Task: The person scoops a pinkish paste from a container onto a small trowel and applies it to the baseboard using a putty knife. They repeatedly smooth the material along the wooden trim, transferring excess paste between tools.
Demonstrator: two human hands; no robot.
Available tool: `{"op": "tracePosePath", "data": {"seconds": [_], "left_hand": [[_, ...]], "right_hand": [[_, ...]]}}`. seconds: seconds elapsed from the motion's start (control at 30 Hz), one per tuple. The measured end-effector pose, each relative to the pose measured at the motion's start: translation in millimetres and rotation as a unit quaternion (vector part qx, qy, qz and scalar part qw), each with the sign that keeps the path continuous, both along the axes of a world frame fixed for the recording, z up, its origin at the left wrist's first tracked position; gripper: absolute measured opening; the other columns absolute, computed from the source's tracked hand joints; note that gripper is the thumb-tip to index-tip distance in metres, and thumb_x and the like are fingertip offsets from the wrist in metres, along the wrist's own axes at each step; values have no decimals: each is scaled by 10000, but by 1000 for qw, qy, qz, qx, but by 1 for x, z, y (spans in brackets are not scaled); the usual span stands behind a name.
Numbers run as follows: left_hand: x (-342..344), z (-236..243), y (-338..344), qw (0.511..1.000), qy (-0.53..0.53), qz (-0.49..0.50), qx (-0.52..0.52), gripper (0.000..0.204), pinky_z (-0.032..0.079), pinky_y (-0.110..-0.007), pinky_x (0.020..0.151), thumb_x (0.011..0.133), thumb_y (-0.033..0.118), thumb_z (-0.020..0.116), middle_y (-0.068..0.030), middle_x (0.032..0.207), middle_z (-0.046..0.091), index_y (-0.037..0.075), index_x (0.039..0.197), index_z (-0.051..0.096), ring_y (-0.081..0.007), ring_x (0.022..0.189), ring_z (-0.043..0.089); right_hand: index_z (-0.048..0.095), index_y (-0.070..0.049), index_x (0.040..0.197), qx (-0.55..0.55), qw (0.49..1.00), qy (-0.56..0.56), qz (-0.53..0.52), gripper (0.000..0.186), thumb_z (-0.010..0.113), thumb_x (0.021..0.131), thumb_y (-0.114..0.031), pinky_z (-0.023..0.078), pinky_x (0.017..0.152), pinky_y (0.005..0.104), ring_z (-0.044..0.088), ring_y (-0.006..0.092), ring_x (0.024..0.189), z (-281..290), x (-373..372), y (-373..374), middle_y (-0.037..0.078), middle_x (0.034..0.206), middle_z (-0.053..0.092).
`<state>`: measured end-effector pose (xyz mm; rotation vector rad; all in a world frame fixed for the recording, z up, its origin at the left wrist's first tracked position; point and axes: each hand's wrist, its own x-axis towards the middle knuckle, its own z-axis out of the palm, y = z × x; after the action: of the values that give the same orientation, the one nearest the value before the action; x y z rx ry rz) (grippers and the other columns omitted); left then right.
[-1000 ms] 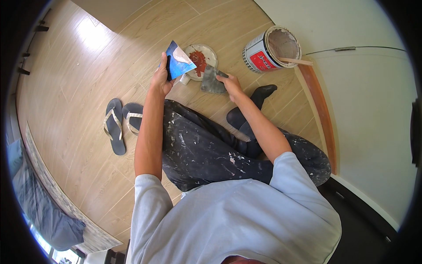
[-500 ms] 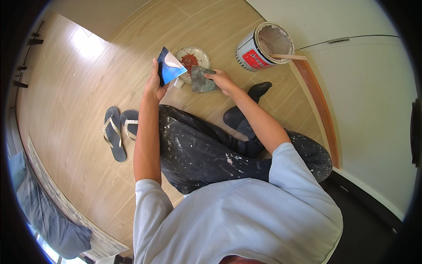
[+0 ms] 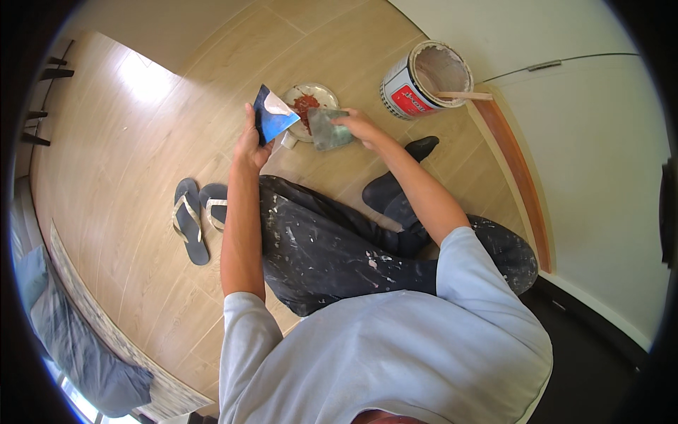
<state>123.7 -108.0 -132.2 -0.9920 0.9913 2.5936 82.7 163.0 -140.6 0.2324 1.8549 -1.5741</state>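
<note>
Gripped a pale-patched blue sheet [image 3: 275, 128] in the left hand [image 3: 248, 146], a grey sheet [image 3: 328, 131] in the right hand [image 3: 362, 127].

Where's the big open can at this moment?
In the head view, the open can is on the floor at upper right, ahead and to the right of the right hand, with a wooden stick projecting past its rim.
</note>
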Motion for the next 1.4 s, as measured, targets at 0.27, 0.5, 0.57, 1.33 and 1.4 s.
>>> {"op": "tracePosePath", "data": {"seconds": [0.27, 0.5, 0.57, 1.33, 1.4], "left_hand": [[1, 10, 4, 1000, -1, 9, 6, 562, 560, -311, 886, 946, 564, 578, -80, 1135, 670, 61, 1195, 599, -191, 995, 669], [3, 24, 11, 1000, -7, -9, -3, 497, 487, -263, 715, 921, 598, 604, -1, 970, 655, 133, 1095, 632, -127, 819, 602], [4, 32, 13, 1000, -9, -12, -4, 460, 455, -238, 626, 903, 613, 627, 39, 886, 654, 170, 1026, 657, -94, 730, 572], [4, 27, 10, 997, -42, -45, -54, 645, 528, -360, 954, 939, 628, 548, -74, 1199, 662, 73, 1267, 582, -196, 1043, 660], [4, 25, 10, 997, -35, -47, -53, 644, 528, -372, 963, 943, 624, 545, -76, 1199, 662, 69, 1268, 580, -201, 1051, 660]], "right_hand": [[643, 32, 1160, 87, 995, 48, -3, 387, 679, 826, -160, 478, 857, 329, 627, 208, 991, -3, -39, 19, 140, 1054, 685], [663, -25, 1103, 160, 973, 166, 25, 327, 704, 798, -136, 503, 818, 360, 661, 249, 970, -24, -55, 20, 154, 1055, 698], [664, -56, 1103, 191, 956, 215, 53, 315, 687, 797, -131, 504, 834, 382, 663, 283, 997, -22, -61, 19, 163, 1072, 697], [626, -86, 1111, 215, 937, 232, 148, 298, 574, 821, -135, 491, 846, 406, 649, 327, 1028, -10, -93, 17, 184, 1071, 686], [623, -83, 1120, 224, 926, 253, 171, 306, 573, 823, -135, 491, 848, 409, 647, 335, 1030, -10, -93, 15, 187, 1073, 685]]}}
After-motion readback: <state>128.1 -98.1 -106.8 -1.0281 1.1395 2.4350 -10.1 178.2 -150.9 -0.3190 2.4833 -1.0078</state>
